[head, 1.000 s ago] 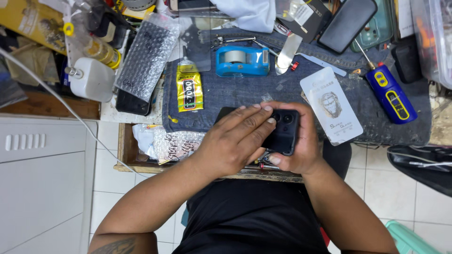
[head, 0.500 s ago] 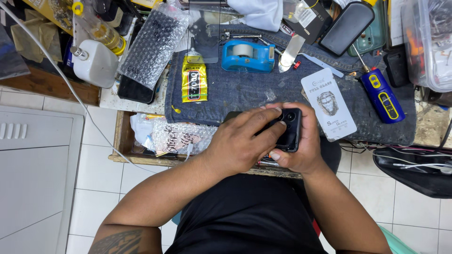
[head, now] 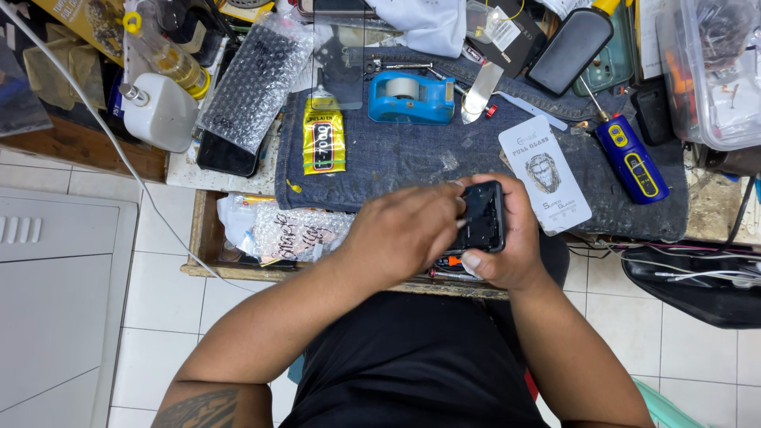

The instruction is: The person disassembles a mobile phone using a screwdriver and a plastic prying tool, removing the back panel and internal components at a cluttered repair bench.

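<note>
My right hand (head: 509, 255) grips a black phone (head: 486, 217) by its edges, just above the front edge of the blue denim mat (head: 396, 162). The left hand (head: 403, 231) lies over the phone's left side and hides part of it. Its fingers are pinched on a small thin tool (head: 461, 224), of which only the pale tip shows, touching the phone. A small orange-tipped part (head: 452, 260) shows just below the phone, by my right thumb.
On the mat lie a blue tape dispenser (head: 412, 97), a yellow glue packet (head: 323, 143), a white screen-protector packet (head: 545, 176) and a blue-and-yellow electric screwdriver (head: 632, 162). A bubble-wrap bag (head: 254, 79) and a white pump bottle (head: 158, 111) sit to the left. An open drawer (head: 208, 238) holds wrapped items.
My left hand has slid left off the phone's middle, so more of the phone shows. The right hand keeps its grip. The view has shifted slightly.
</note>
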